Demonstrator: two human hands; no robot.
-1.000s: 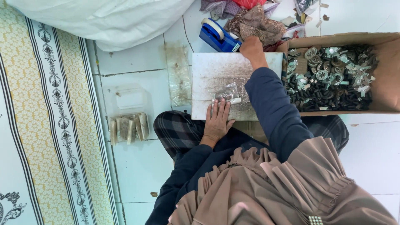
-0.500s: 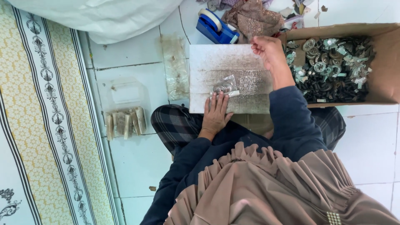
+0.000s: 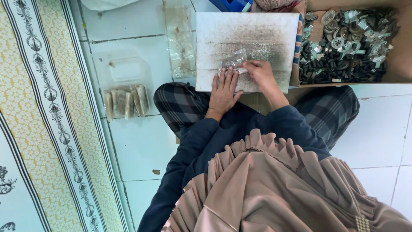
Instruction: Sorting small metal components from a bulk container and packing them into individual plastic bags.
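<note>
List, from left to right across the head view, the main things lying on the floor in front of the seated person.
Patterned yellow and white mat → row of small filled clear packets → white speckled work board → brown cardboard box of small metal parts.

Your left hand (image 3: 223,92) lies flat over the lower part of the clear packet (image 3: 233,62), so its bottom edge is hidden, and what sits inside it is too small and glinting to tell. Your right hand (image 3: 259,72) curls over the packet's right side; whether its fingers (image 3: 249,65) pinch anything cannot be told. The cardboard box (image 3: 397,64) is cut off at the top and right edges, and its dark and silvery parts (image 3: 347,43) blur into a heap. The blue object (image 3: 234,4) is cropped by the top edge. The wrapped bundles (image 3: 125,102) on the floor are too blurred to identify.
</note>
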